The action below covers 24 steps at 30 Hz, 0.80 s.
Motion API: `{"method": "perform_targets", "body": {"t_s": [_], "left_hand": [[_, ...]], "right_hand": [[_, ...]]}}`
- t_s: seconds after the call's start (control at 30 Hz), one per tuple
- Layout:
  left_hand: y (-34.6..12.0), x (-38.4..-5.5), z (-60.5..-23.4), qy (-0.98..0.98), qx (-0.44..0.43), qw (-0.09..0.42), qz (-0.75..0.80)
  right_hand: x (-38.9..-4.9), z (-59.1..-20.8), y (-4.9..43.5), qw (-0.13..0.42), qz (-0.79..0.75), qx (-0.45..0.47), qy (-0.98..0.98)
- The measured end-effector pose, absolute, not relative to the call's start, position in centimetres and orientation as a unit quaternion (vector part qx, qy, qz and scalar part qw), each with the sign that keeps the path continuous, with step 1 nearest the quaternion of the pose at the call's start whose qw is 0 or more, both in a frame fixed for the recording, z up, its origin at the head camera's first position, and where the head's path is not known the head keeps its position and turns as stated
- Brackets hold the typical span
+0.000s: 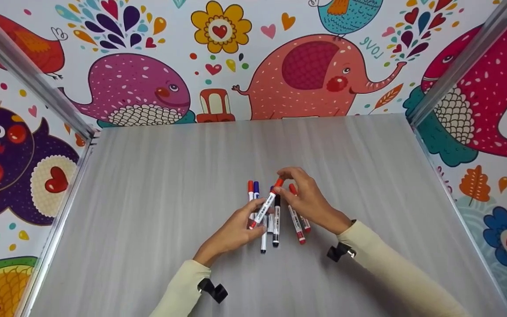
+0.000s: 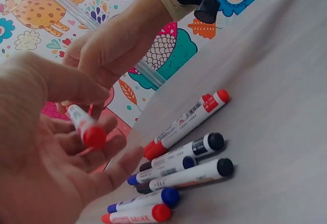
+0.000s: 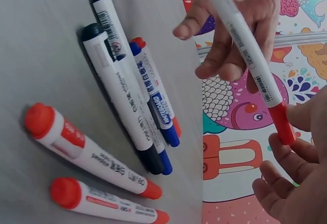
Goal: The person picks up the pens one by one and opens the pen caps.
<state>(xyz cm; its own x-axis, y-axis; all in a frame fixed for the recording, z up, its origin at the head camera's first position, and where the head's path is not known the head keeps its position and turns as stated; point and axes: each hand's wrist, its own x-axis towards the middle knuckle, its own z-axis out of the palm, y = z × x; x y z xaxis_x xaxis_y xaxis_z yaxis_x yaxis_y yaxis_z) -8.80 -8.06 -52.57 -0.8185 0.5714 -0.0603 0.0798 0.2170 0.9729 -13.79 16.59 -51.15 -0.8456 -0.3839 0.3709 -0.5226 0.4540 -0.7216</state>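
A white marker with a red cap (image 1: 264, 210) is held up at a slant between the two hands. My right hand (image 1: 308, 198) pinches its red cap (image 3: 286, 124) between thumb and fingertips. Around the marker's lower end is my left hand (image 1: 238, 224), its fingers (image 3: 225, 55) loosely spread behind the barrel and the thumb apart from it. The red end plug (image 2: 94, 137) points toward the left wrist camera. Below the hands lie a black-capped marker (image 1: 276, 220), a blue-capped marker (image 3: 156, 101) and a red-capped marker (image 1: 296, 222).
Another red marker (image 3: 107, 203) lies beside the first red one on the right of the group. More markers, one with an orange-red cap (image 1: 250, 187), lie at the left. Metal-framed panels with cartoon animals (image 1: 310, 79) border the grey tabletop (image 1: 156, 176).
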Motion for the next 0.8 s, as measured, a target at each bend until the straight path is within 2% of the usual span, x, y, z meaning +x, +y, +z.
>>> {"method": "perform_targets", "body": {"t_s": [0.17, 0.43, 0.8], "left_hand": [[-7.5, -10.1, -52.1, 0.776, 0.205, 0.177, 0.57], [-7.1, -11.2, -51.5, 0.8, 0.18, 0.185, 0.542], [-5.8, -12.2, -50.8, 0.836, 0.176, 0.146, 0.498]], "right_hand": [[-13.8, -51.6, 17.0, 0.092, 0.45, 0.257, -0.85], [-13.6, -52.3, 17.6, 0.094, 0.445, 0.257, -0.853], [-13.4, -53.1, 18.3, 0.096, 0.43, 0.262, -0.859]]}}
